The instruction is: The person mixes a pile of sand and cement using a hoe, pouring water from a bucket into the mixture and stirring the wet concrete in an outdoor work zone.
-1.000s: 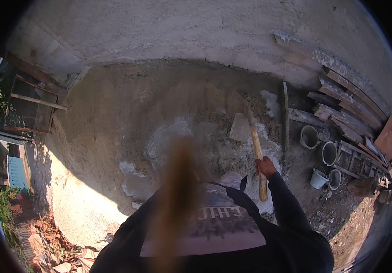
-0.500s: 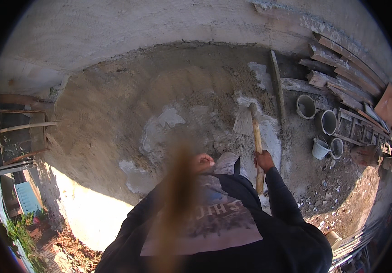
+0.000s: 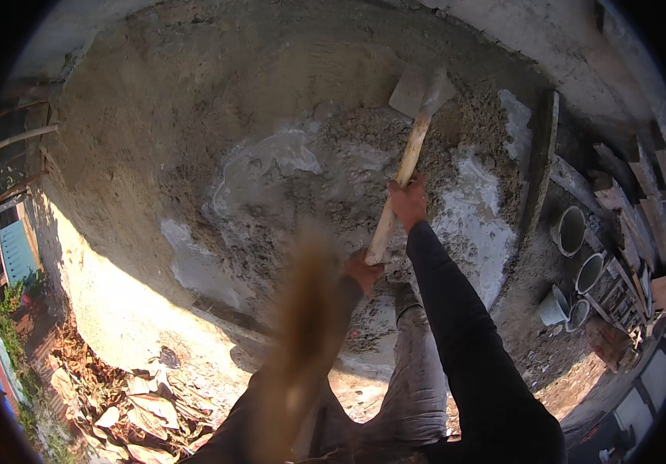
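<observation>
My right hand is closed round the middle of a hoe's pale wooden handle. My left hand grips the handle's lower end, close to my legs; its fingers are partly hidden. The hoe reaches away from me, and its broad grey blade is at the far side of a patch of wet grey mortar mix. Whether the blade touches the ground or hangs just above it, I cannot tell. Pale watery puddles lie in the mix on both sides of the handle.
At the right stand several buckets beside a wooden ladder-like frame and stacked boards. A plank edges the mix there. A wall rises beyond. Dry leaves lie at lower left. A blurred brown thing blocks part of the view.
The hoe has swung out farther from me, its blade now at the far side of the mix. My left hand, earlier off the handle, has taken hold of its lower end. The view has shifted.
</observation>
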### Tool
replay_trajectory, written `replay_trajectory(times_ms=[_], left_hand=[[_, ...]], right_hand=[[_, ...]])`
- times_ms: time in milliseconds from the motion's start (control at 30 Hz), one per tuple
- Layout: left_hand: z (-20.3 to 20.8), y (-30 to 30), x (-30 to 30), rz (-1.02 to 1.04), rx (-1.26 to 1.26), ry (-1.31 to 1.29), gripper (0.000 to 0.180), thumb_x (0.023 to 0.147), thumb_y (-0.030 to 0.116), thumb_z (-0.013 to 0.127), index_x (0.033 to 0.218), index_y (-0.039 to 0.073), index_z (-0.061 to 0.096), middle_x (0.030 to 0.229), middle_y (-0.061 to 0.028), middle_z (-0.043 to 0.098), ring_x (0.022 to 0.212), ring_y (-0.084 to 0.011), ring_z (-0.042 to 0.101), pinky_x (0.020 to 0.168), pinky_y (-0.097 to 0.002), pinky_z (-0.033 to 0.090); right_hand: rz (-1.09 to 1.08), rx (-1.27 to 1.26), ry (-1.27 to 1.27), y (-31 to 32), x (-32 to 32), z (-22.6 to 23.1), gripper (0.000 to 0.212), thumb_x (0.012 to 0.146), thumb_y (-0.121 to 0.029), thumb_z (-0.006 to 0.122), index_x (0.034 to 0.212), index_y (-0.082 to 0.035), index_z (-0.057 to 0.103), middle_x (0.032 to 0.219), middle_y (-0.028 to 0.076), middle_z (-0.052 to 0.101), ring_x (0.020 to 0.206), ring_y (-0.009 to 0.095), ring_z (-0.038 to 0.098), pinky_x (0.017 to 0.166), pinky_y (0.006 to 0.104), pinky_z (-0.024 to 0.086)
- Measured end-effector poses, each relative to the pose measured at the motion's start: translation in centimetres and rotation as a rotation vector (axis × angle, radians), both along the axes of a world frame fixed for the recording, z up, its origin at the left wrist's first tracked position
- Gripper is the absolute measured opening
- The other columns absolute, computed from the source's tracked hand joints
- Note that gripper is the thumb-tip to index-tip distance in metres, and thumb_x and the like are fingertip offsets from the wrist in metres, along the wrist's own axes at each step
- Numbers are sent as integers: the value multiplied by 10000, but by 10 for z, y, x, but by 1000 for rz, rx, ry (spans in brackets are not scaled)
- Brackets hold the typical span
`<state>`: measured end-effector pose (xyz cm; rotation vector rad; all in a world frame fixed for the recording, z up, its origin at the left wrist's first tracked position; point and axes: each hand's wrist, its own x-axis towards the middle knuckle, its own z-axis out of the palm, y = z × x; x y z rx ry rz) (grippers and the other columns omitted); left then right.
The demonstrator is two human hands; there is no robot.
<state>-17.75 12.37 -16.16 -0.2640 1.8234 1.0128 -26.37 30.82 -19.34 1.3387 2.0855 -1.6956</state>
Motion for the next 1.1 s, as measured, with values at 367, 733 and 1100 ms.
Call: replay_trajectory(times_ms=[367, 733, 1100], left_hand=[[-13, -145, 117, 348, -49, -371, 371, 848, 208, 759, 1105, 9, 580, 601, -15, 543, 446, -96, 492, 394, -306, 395], [87, -152, 243, -166, -304, -154, 567, 771, 383, 773, 1202, 41, 636, 976, -218, 715, 943, -362, 699, 832, -464, 552], [-25, -59, 30, 343, 294, -496, 419, 831, 175, 754, 1157, -20, 576, 592, -51, 554, 437, -142, 537, 419, -360, 460]], right_hand=[[114, -6, -123, -148, 30, -114, 486, 951, -126, 570, 1286, 22, 250, 833, 213, 614, 570, 261, 654, 479, 417, 566], [-118, -375, -164, -141, 147, 62, 318, 935, -112, 564, 1147, -39, 339, 747, 92, 518, 498, 170, 560, 447, 370, 486], [464, 19, -508, -6, -37, -171, 386, 950, -188, 571, 1175, 117, 496, 978, 197, 659, 729, 294, 677, 647, 452, 581]])
